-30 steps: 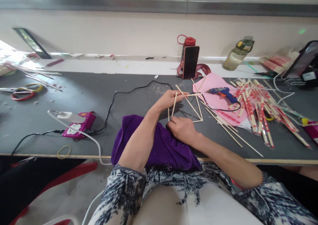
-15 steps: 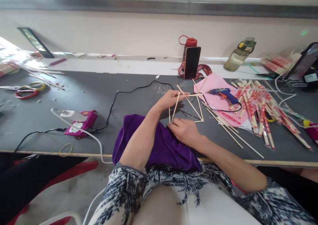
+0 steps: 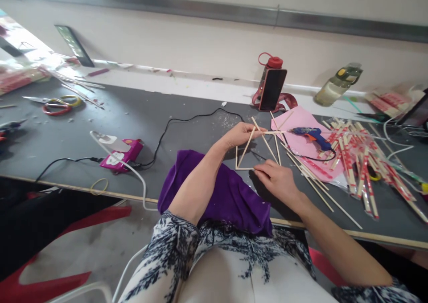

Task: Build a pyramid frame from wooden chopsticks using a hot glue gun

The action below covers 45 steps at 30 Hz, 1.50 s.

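Observation:
Between my hands is a frame of thin wooden sticks (image 3: 244,169), joined into a box-like outline with slanting sticks rising from it. My left hand (image 3: 240,134) is closed on the far side of this frame, its fingers wrapped about the sticks there. At the near side, my right hand (image 3: 280,179) pinches the near stick towards its right end, hiding part of that corner. A purple cloth (image 3: 230,200) lies under my left forearm at the table edge. Right of the frame, a blue glue gun (image 3: 310,137) rests on pink paper (image 3: 290,118).
Loose sticks (image 3: 310,178) and red-and-clear wrapped chopsticks (image 3: 354,156) lie on the right. A phone (image 3: 273,89) leans on a red-capped bottle (image 3: 274,62); a green-lidded bottle (image 3: 337,87) stands further right. Leftward are a magenta power strip (image 3: 123,155), its black cable (image 3: 167,124) and scissors (image 3: 60,104).
My right hand has slid from the near left corner to the right along the near stick. My left hand keeps its hold. The camera view has shifted and tilted.

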Available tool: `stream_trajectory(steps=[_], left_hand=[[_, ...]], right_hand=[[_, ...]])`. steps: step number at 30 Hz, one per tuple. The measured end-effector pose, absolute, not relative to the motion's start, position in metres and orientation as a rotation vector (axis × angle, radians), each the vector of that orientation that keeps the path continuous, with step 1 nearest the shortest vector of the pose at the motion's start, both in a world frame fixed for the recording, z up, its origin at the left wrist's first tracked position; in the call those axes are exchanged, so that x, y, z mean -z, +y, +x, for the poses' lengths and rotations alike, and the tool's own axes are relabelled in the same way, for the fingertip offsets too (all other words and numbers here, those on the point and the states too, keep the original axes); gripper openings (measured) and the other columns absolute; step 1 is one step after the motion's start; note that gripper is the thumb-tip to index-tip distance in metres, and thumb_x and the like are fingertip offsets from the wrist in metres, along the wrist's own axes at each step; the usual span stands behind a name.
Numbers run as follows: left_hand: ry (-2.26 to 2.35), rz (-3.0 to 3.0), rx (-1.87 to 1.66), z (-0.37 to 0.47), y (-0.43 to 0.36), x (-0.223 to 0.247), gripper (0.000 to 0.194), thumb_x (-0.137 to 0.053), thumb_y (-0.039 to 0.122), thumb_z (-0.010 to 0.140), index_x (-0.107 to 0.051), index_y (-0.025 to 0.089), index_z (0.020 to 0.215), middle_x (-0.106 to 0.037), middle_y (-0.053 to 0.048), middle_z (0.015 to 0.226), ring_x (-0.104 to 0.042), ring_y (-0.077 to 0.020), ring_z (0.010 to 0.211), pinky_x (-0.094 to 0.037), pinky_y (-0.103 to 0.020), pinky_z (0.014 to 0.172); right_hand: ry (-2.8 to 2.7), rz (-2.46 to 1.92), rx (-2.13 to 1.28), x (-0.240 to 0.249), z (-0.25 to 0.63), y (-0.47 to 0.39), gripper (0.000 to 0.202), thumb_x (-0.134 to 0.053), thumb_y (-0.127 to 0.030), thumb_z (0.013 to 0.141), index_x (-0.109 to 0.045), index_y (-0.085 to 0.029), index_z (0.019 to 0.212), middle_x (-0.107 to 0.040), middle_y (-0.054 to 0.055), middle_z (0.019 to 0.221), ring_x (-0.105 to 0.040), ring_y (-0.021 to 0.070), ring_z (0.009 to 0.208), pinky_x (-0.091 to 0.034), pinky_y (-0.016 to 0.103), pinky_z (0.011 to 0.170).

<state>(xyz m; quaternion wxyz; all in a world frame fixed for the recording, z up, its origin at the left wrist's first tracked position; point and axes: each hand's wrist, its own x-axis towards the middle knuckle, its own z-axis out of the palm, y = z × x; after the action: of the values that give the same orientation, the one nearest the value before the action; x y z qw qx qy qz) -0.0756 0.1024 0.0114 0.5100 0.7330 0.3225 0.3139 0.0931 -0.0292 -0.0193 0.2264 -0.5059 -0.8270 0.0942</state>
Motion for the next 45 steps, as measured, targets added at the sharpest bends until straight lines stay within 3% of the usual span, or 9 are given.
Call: stream_trajectory(steps=[5, 14, 20, 23, 32, 38, 45], left_hand=[[0.756, 1.784, -0.760, -0.075, 0.106, -0.009, 0.048, -0.059, 0.051, 0.077, -0.070, 0.015, 0.107, -0.069, -0.008, 0.104, -0.061, -0.0185, 0.093, -0.043, -0.031, 0.090], [0.712, 1.733, -0.758, -0.076, 0.109, -0.007, 0.052, -0.060, 0.058, 0.074, -0.073, 0.014, 0.100, -0.069, -0.010, 0.106, -0.060, -0.0211, 0.099, -0.040, -0.034, 0.095], [0.754, 1.741, -0.711, -0.076, 0.110, -0.012, 0.049, -0.062, 0.056, 0.074, -0.073, 0.015, 0.100, -0.069, -0.010, 0.107, -0.059, -0.0228, 0.102, -0.041, -0.034, 0.096], [0.794, 1.723, -0.721, -0.074, 0.112, -0.015, 0.048, -0.065, 0.055, 0.071, -0.074, 0.016, 0.097, -0.070, -0.010, 0.103, -0.060, -0.0228, 0.100, -0.041, -0.034, 0.096], [0.838, 1.769, -0.701, -0.075, 0.115, -0.012, 0.047, -0.063, 0.054, 0.073, -0.074, 0.016, 0.097, -0.070, -0.008, 0.101, -0.061, -0.0224, 0.098, -0.044, -0.031, 0.089], [0.826, 1.779, -0.690, -0.075, 0.115, -0.014, 0.047, -0.062, 0.054, 0.073, -0.073, 0.015, 0.096, -0.070, -0.009, 0.098, -0.060, -0.0220, 0.096, -0.044, -0.030, 0.086], [0.868, 1.772, -0.677, -0.075, 0.112, -0.017, 0.052, -0.061, 0.056, 0.072, -0.073, 0.012, 0.098, -0.070, -0.007, 0.085, -0.058, -0.0182, 0.079, -0.044, -0.026, 0.070]], right_hand=[[-2.281, -1.583, -0.228, 0.021, 0.098, -0.035, 0.037, -0.039, -0.032, 0.093, -0.060, -0.021, 0.121, -0.070, 0.006, 0.109, -0.068, 0.0171, 0.087, -0.048, 0.027, 0.075], [-2.458, -1.841, -0.224, 0.008, 0.086, -0.032, 0.048, -0.030, -0.036, 0.095, -0.041, -0.019, 0.139, -0.072, 0.010, 0.095, -0.068, 0.0220, 0.078, -0.046, 0.030, 0.066], [-2.516, -1.829, -0.269, -0.013, 0.070, -0.013, 0.050, -0.031, -0.032, 0.095, -0.028, -0.025, 0.144, -0.071, 0.009, 0.093, -0.067, 0.0232, 0.082, -0.044, 0.030, 0.067], [-2.514, -1.813, -0.288, -0.018, 0.062, 0.001, 0.049, -0.030, -0.030, 0.095, -0.028, -0.025, 0.143, -0.071, 0.009, 0.094, -0.067, 0.0246, 0.083, -0.045, 0.031, 0.067], [-2.516, -1.827, -0.390, -0.024, 0.047, 0.029, 0.035, -0.030, -0.021, 0.093, -0.049, -0.016, 0.122, -0.069, 0.014, 0.103, -0.065, 0.0225, 0.092, -0.047, 0.033, 0.078], [-2.491, -1.854, -0.353, -0.023, 0.049, 0.032, 0.036, -0.028, -0.023, 0.094, -0.047, -0.016, 0.125, -0.068, 0.015, 0.105, -0.065, 0.0231, 0.093, -0.047, 0.033, 0.077], [-2.475, -1.856, -0.296, -0.019, 0.055, 0.032, 0.039, -0.022, -0.029, 0.095, -0.041, -0.020, 0.128, -0.069, 0.014, 0.098, -0.066, 0.0265, 0.088, -0.048, 0.037, 0.071]])
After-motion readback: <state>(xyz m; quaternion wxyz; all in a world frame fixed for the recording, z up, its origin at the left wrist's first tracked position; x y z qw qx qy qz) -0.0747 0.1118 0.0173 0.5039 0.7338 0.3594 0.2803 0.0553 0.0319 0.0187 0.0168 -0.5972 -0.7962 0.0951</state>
